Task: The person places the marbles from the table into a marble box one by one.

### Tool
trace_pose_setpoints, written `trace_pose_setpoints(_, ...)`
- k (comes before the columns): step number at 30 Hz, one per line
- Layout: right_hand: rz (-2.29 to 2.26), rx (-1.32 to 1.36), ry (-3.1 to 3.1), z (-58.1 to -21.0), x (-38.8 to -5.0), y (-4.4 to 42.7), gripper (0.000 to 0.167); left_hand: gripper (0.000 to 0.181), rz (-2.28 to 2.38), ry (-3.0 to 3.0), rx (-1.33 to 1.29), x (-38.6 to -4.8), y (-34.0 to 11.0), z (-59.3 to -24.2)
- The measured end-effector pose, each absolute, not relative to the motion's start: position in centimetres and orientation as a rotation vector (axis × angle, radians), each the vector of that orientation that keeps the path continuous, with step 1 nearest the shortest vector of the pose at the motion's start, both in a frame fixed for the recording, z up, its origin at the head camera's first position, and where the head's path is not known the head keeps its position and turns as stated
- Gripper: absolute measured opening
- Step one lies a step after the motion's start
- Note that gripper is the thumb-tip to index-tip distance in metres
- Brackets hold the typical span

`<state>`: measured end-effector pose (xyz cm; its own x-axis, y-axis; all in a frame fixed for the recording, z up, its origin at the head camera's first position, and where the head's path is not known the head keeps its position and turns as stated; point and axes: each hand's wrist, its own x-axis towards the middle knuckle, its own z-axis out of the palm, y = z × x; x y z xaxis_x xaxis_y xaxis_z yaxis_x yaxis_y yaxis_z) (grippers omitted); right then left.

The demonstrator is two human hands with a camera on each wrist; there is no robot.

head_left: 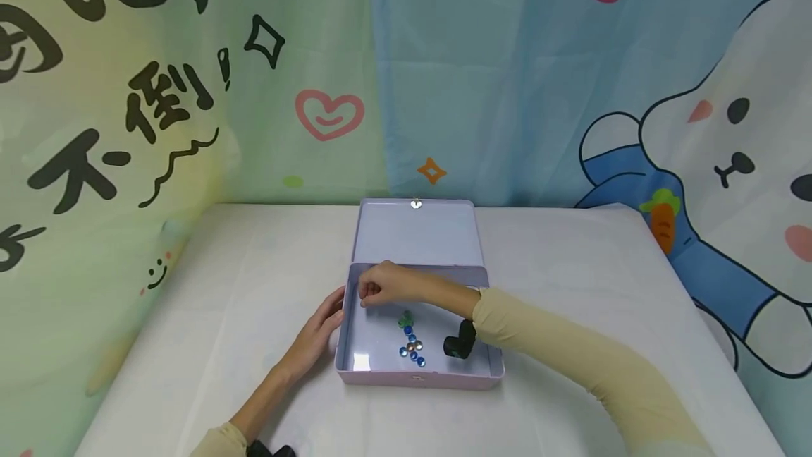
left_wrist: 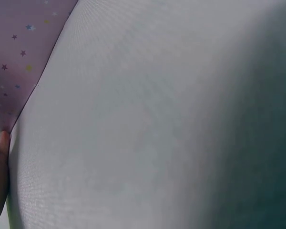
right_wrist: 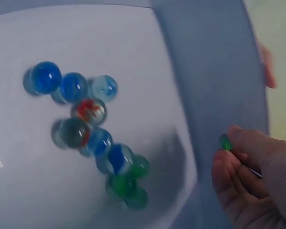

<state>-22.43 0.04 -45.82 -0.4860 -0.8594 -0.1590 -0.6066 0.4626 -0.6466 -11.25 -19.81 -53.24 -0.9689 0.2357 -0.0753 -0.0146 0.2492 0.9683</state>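
On the white table stands a shallow lilac tin box (head_left: 419, 379) with its lid folded back. Between thumb and index finger, my right hand (right_wrist: 264, 179) pinches a small green marble (right_wrist: 225, 142) near the box's side wall. In the head view that right hand (head_left: 390, 283) is over the far left part of the box. My left hand (head_left: 317, 333) touches the outside of the box's left wall with extended fingers. Inside the box lie several glass marbles in a crooked row: blue marbles (right_wrist: 45, 77), a red-streaked clear one (right_wrist: 89, 111) and green marbles (right_wrist: 124, 185).
The open lid (head_left: 415, 235) lies back behind the box. Its star-printed pink outer side (left_wrist: 24, 52) shows in the left wrist view. A white cloth (head_left: 571, 266) covers the table. Behind it hangs a printed curtain (head_left: 482, 90). Each wrist wears a black camera mount (head_left: 459, 340).
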Motion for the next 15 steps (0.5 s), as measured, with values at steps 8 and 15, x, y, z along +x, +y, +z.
trace_pose_setpoints(8,-0.578,-1.176,2.277,-47.2,-21.6,-1.8,0.007,0.051,1.785,2.329,0.219,-11.3,-19.7,-53.1)
trace_pose_setpoints(15,-0.562,-1.152,2.295,-47.7,-21.3,-2.2,0.008,0.051,1.792,2.334,0.213,-11.3,-19.8,-53.3)
